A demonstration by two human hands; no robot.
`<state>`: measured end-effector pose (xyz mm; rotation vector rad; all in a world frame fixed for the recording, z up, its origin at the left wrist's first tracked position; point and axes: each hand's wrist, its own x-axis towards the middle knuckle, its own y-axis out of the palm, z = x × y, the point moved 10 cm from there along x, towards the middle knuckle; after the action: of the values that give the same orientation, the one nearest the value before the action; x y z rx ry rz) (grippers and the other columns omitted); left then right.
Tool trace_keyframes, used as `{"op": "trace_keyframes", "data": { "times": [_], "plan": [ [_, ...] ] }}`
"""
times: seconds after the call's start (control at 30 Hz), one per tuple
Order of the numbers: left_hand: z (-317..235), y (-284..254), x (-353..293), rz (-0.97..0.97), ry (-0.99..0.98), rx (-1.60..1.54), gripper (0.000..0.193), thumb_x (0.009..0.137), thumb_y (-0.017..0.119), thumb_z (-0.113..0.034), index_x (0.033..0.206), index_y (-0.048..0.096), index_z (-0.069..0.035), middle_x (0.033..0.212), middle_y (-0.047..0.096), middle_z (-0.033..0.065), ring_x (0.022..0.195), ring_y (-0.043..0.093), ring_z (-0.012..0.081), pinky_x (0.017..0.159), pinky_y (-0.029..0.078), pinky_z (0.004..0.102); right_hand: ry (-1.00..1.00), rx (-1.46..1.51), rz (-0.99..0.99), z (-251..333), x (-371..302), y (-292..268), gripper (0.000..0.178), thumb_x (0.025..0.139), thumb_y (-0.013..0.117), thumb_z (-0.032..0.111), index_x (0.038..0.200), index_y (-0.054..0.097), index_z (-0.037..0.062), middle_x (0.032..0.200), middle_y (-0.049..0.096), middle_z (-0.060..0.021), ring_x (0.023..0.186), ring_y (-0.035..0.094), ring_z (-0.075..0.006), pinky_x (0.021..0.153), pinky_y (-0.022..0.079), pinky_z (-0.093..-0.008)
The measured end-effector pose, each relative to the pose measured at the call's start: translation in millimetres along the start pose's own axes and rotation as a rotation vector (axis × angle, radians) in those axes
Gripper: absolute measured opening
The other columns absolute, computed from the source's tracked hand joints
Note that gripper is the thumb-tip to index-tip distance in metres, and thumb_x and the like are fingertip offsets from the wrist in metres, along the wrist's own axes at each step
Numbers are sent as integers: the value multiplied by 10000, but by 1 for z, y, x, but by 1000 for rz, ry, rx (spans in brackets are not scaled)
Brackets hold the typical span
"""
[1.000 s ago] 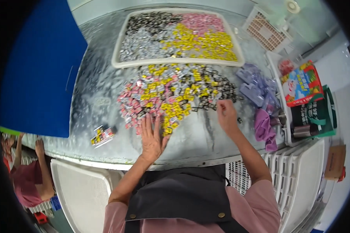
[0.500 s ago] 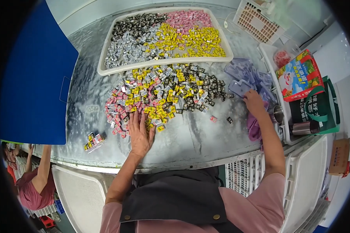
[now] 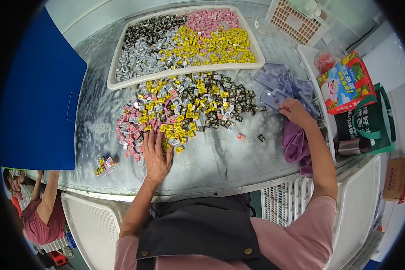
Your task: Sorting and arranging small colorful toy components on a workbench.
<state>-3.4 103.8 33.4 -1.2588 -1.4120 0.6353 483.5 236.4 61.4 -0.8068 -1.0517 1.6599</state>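
My left hand (image 3: 156, 155) lies flat with its fingers stretched out at the near edge of a heap of small wrapped cubes (image 3: 184, 108). The heap mixes pink, yellow, silver and black wrappers, and its pink and yellow pieces touch my fingers. At the right, my right hand (image 3: 293, 110) pinches the near edge of a clear bluish plastic tray (image 3: 272, 98). More such trays (image 3: 281, 75) are piled loosely behind and beside it. A single pink cube (image 3: 241, 137) and a black cube (image 3: 261, 138) lie apart between my hands.
Behind the heap stands a white mesh tray (image 3: 261, 64) of cubes sorted by colour. A small filled clear pack (image 3: 105, 165) lies at left, near a blue panel (image 3: 40, 90). Right: purple cloth (image 3: 296, 146), steel cup (image 3: 353, 147), colourful box (image 3: 346, 83). Another person (image 3: 42, 218) works at lower left.
The whole view has shifted slightly. My right hand keeps its hold on the plastic tray, which has tilted a little, and my left hand rests at the same part of the heap.
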Motion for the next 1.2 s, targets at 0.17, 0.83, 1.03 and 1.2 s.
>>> {"op": "trace_keyframes", "data": {
  "times": [0.17,0.83,1.03,1.2],
  "plan": [
    [1,1,0,-2,-4,-11,680,909,672,-261,1477,387,-19,1499,366,254,1423,296,469,1164,236,578,48,38,1,-12,3,1,138,806,727,107,896,713,4,890,672,-193,875,650,-373,776,520,-428],
    [-78,-47,-42,37,246,-243,532,857,699,-202,1340,550,-37,1379,484,177,1345,403,405,1156,208,638,-735,123,-249,338,-86,120,221,813,744,107,763,535,57,740,502,-103,675,527,-305,608,448,-435],
    [-65,-33,-92,126,389,-258,377,719,732,-117,1081,704,-15,984,592,95,1060,584,278,1164,287,609,-749,326,-71,358,-96,151,193,876,719,182,864,599,30,837,596,-105,796,608,-317,689,494,-404],
    [-69,-41,-89,137,367,-344,333,777,763,-122,1090,695,-33,1004,593,100,1020,599,310,1128,355,572,-429,340,-49,324,-27,147,166,866,702,106,1001,635,36,986,607,-121,910,618,-339,780,508,-436]
  ]
}}
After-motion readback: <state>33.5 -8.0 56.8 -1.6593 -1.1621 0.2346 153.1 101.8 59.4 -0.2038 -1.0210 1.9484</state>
